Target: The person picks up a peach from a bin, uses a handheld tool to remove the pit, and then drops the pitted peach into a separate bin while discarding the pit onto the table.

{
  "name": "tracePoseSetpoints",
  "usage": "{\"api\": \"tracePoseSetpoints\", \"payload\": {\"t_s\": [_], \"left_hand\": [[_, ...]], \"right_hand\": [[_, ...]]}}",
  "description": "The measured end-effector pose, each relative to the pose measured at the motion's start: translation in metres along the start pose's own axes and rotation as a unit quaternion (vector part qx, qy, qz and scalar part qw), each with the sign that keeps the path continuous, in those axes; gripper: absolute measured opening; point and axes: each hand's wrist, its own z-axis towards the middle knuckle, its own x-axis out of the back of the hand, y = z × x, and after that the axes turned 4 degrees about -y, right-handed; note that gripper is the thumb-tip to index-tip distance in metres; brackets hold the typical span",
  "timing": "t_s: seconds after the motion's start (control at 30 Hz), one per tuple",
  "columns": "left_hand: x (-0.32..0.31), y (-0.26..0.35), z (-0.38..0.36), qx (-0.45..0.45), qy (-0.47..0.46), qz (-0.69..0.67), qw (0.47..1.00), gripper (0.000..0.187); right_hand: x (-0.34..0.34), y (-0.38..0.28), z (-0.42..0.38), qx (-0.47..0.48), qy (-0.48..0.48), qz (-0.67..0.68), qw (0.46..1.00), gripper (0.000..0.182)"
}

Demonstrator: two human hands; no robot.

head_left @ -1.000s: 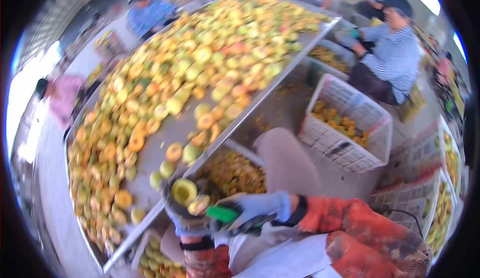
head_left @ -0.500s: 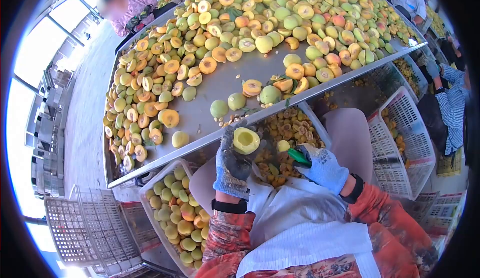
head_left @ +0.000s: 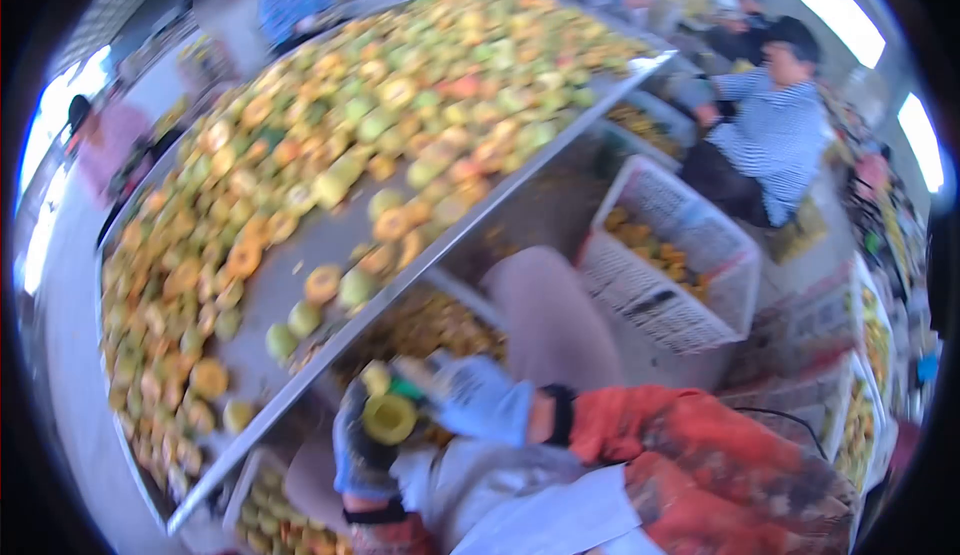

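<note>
My left hand, in a blue and dark glove, holds a hollowed fruit half, its cut side facing up. Beside it my right hand, in a light blue glove, is closed round a green-handled tool, whose tip is blurred. A small pale yellow piece sits just above the fruit half, between the hands; what supports it I cannot make out. Below the table edge, pitted scraps lie in a container behind my hands.
A metal table heaped with halved fruit slants across the view. A crate of fruit stands lower left, a white basket on the right. One co-worker sits beyond the basket; others are around the table.
The view has swung to the right, and the table now slants more steeply. My right hand has come in close to my left, bringing the green tool beside the fruit half.
</note>
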Motion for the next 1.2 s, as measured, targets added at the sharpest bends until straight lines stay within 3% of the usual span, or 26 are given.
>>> {"api": "tracePoseSetpoints", "payload": {"t_s": [0.03, 0.07, 0.17, 0.2, 0.23, 0.27, 0.33, 0.37, 0.4, 0.43, 0.47, 0.6, 0.63, 0.67, 0.73, 0.77, 0.87, 0.93, 1.0, 1.07, 1.13, 1.2], "left_hand": [[0.019, -0.010, 0.011, 0.007, 0.043, -0.038, 0.998, 0.042], [-0.017, -0.005, 0.002, 0.008, 0.040, 0.028, 0.999, 0.039], [-0.004, -0.005, -0.008, 0.019, 0.044, 0.074, 0.996, 0.042], [-0.002, -0.010, -0.010, -0.080, 0.025, 0.329, 0.941, 0.039], [0.001, -0.015, -0.011, -0.172, 0.009, 0.556, 0.813, 0.037], [0.006, -0.020, -0.011, -0.173, 0.012, 0.555, 0.813, 0.037], [0.013, -0.027, -0.008, -0.119, 0.033, 0.368, 0.922, 0.046], [0.004, -0.015, -0.006, 0.031, 0.093, 0.109, 0.989, 0.052], [0.010, -0.017, -0.007, 0.030, 0.093, 0.109, 0.989, 0.052], [0.020, -0.021, -0.009, -0.087, 0.025, 0.338, 0.937, 0.050], [0.019, -0.021, -0.011, -0.196, -0.042, 0.543, 0.815, 0.049], [0.015, -0.015, -0.018, -0.169, -0.015, 0.565, 0.808, 0.040], [0.022, -0.015, -0.014, -0.080, 0.006, 0.390, 0.917, 0.039], [0.026, -0.013, -0.014, 0.010, 0.027, 0.194, 0.981, 0.039], [0.029, -0.015, -0.014, -0.001, 0.018, 0.181, 0.983, 0.037], [0.033, -0.018, -0.013, -0.006, 0.024, 0.180, 0.983, 0.037], [0.046, -0.022, -0.018, -0.033, 0.019, 0.155, 0.987, 0.033], [0.064, -0.028, -0.015, -0.034, 0.054, 0.170, 0.983, 0.031], [0.050, -0.025, -0.019, -0.049, 0.046, 0.164, 0.984, 0.029], [0.042, -0.022, -0.022, -0.038, 0.100, 0.174, 0.979, 0.027], [0.049, -0.024, -0.017, -0.033, 0.102, 0.185, 0.977, 0.031], [0.043, -0.029, -0.009, -0.072, 0.191, 0.133, 0.970, 0.032]], "right_hand": [[-0.004, 0.001, -0.003, -0.030, -0.060, 0.021, 0.998, 0.057], [0.002, 0.000, -0.002, -0.042, -0.104, 0.020, 0.994, 0.055], [-0.007, 0.009, -0.011, -0.004, -0.075, -0.018, 0.997, 0.057], [-0.011, 0.011, -0.014, 0.007, -0.015, -0.010, 1.000, 0.061], [-0.015, 0.013, -0.017, 0.017, 0.041, 0.001, 0.999, 0.065], [-0.015, 0.012, -0.018, 0.019, 0.040, 0.002, 0.999, 0.065], [-0.014, 0.013, -0.019, -0.014, -0.080, -0.006, 0.997, 0.071], [-0.014, 0.012, -0.021, -0.014, -0.080, -0.007, 0.997, 0.071], [-0.016, 0.011, -0.023, 0.003, -0.029, -0.015, 0.999, 0.073], [-0.019, 0.011, -0.024, 0.021, 0.022, -0.024, 0.999, 0.075], [-0.022, 0.012, -0.024, 0.022, 0.023, -0.025, 0.999, 0.075], [-0.022, 0.010, -0.018, -0.012, -0.057, 0.014, 0.998, 0.072], [-0.019, 0.008, -0.017, -0.027, -0.099, 0.015, 0.995, 0.071], [-0.020, 0.007, -0.016, -0.023, -0.100, 0.019, 0.995, 0.071], [-0.024, 0.008, -0.014, -0.024, -0.108, 0.056, 0.992, 0.069], [-0.020, 0.005, -0.014, 0.014, -0.076, -0.042, 0.996, 0.070], [-0.036, 0.007, -0.020, 0.035, -0.033, -0.038, 0.998, 0.075], [-0.036, 0.007, -0.020, 0.040, -0.070, -0.026, 0.996, 0.080], [-0.059, 0.013, -0.027, 0.043, -0.044, 0.003, 0.998, 0.081], [-0.067, 0.010, -0.027, 0.056, -0.020, 0.006, 0.998, 0.079], [-0.058, 0.002, -0.024, 0.004, -0.087, 0.014, 0.996, 0.074], [-0.051, -0.004, -0.022, -0.002, -0.120, 0.050, 0.991, 0.072]]}}
